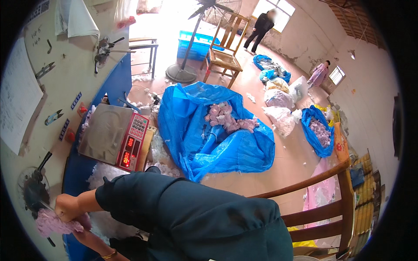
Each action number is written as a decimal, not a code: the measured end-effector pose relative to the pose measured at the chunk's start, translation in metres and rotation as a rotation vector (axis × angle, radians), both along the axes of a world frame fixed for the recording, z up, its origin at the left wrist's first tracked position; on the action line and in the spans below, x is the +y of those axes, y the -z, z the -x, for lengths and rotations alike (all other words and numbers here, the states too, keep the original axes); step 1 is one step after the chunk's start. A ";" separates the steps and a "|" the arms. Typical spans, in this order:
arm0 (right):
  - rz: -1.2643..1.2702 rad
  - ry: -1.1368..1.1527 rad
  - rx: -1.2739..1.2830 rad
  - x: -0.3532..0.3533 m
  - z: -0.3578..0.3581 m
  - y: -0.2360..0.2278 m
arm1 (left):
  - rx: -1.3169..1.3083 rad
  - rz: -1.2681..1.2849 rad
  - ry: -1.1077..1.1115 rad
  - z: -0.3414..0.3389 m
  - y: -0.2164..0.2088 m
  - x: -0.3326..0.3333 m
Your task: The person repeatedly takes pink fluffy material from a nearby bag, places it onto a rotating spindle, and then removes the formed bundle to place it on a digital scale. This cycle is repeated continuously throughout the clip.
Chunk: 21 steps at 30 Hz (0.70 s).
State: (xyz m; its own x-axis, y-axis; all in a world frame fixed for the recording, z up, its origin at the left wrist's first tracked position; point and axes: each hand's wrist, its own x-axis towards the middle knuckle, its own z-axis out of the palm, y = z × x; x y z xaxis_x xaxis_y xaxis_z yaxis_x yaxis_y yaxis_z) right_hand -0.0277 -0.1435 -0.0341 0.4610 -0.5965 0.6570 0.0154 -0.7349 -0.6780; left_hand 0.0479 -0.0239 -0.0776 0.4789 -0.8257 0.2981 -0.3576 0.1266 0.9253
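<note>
At the lower left, both hands are at a fluffy pink plush piece (55, 222), beside a black metal fixture (34, 191) on the worktable. My right hand (67, 208) is closed on the plush from above, close to a thin metal rod reaching from the fixture. My left hand (84, 222), with a bracelet on its wrist, grips the same plush from the near side; its fingers are mostly hidden. The plush covers the rod's end, so I cannot tell how far the rod goes in.
A red scale (130, 143) with a steel pan stands right of the table. Beyond it, an open blue bag (183, 130) holds pink plush pieces. White fluff lies around. A wooden chair (224, 58), fan (183, 71) and filled bags (278, 98) stand farther off; two people are behind.
</note>
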 end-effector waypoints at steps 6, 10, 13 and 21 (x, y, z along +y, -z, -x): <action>0.170 0.169 0.159 -0.033 -0.015 0.016 | -0.208 -0.133 0.108 -0.024 0.019 -0.026; 0.023 0.194 0.212 0.017 -0.006 -0.005 | -0.182 -0.079 0.091 -0.036 -0.001 -0.022; -0.117 0.317 0.414 0.010 -0.007 -0.030 | -0.210 -0.085 0.150 -0.024 -0.004 -0.021; -0.168 0.252 0.223 0.020 0.004 -0.019 | 0.759 -0.128 0.085 -0.008 -0.010 0.015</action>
State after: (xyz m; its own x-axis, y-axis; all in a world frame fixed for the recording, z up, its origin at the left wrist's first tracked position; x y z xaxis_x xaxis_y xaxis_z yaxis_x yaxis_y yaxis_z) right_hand -0.0315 -0.1231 -0.0149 0.4069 -0.8002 0.4405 -0.3137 -0.5753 -0.7554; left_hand 0.0562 -0.0090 -0.0671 0.4470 -0.8748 -0.1866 0.3870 0.0011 0.9221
